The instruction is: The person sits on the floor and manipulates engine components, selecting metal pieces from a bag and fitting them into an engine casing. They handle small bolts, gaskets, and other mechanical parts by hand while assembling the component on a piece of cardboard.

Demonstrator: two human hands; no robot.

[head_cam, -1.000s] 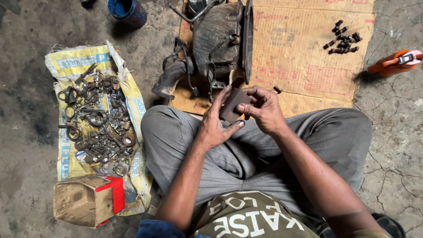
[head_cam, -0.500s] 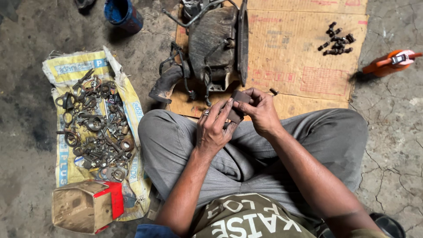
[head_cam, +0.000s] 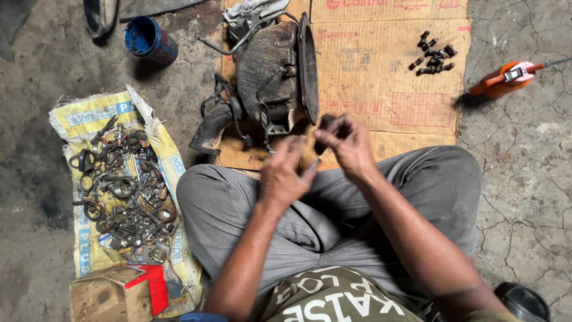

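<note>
Dark little metal part, pinched at the fingertips of the right hand, now sits higher and further forward than a second ago, lifted off the lap and out over the edge of the cardboard sheet. A second back both hands were wrapped round it, close above the knees; now the left hand has come away and hangs just below and beside it, fingers loosely curled and half open, holding nothing that shows. The right hand is closed tight on the part, thumb and first fingers bunched round it, so the whole weight has passed to that one hand. That reads as a shift from working the piece two-handed to holding it up for a look or a turn, though motion blur hides what the fingertips are really doing.

Straight ahead of the hands lies the greasy engine casing with its hoses and cable, resting on the cardboard, well clear of the part. A cluster of dark bolts sits far up on the right of the sheet, and an orange-handled tool lies on the cracked concrete beyond. Out to the left, a woven sack carries a heap of rusty rings, washers and nuts, with a blue tin above it.
</note>
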